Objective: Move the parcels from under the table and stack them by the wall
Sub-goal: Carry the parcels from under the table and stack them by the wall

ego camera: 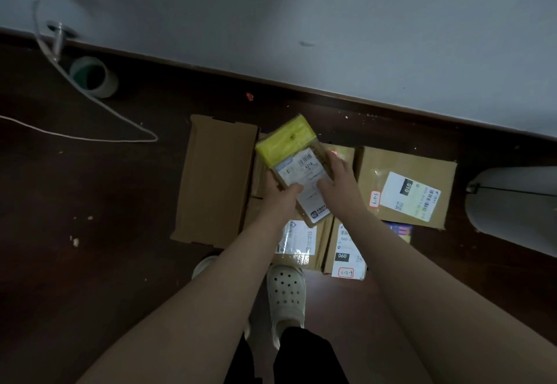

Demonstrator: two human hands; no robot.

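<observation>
- Fingers (pixel 297 190) of the left hand (pixel 281 199) and right hand (pixel 339 177) grip a yellow-taped parcel (pixel 286 142) above the floor parcels (pixel 404 184) by the wall (pixel 361 37).
- Placing step, apparently; next, lower it squarely onto them.

Both my bare arms reach far forward, left hand (pixel 281 200) and right hand (pixel 340 179) close together, fingers curled around one parcel (pixel 297 165).
</observation>
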